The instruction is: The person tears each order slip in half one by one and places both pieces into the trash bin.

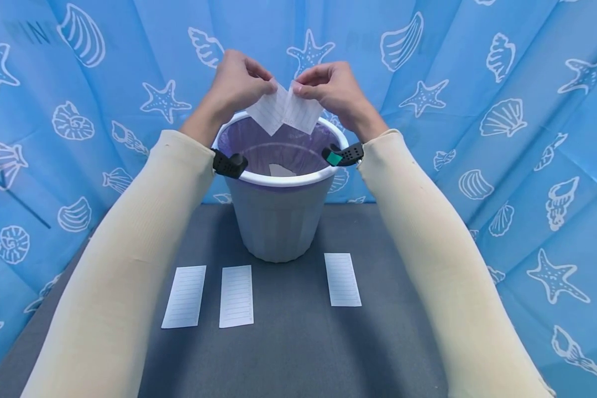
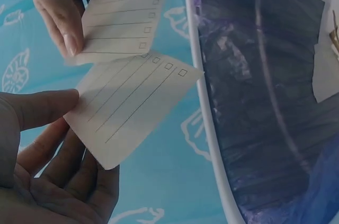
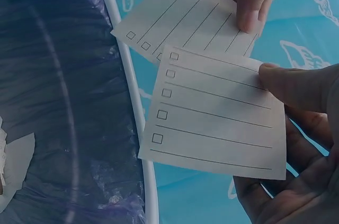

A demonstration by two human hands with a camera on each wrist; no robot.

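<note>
Above the bin, my left hand (image 1: pixel 236 83) pinches a piece of lined checklist paper (image 1: pixel 268 114) between thumb and fingers. My right hand (image 1: pixel 334 91) pinches another such piece (image 1: pixel 303 113), its printed checkboxes clear in the right wrist view. The two pieces tilt apart and overlap at their inner edges; whether they are still joined there I cannot tell. Below them stands a white waste bin (image 1: pixel 278 221) lined with a purple bag (image 1: pixel 249 145). Inside the bin lies some pale paper (image 1: pixel 281 170), also partly seen in the left wrist view.
Three checklist sheets lie flat on the grey tabletop (image 1: pixel 288 354): one at the far left (image 1: pixel 184 297), one beside it (image 1: pixel 236 297), one right of the bin (image 1: pixel 342 280). A blue shell-patterned curtain (image 1: pixel 477 166) hangs behind and at both sides.
</note>
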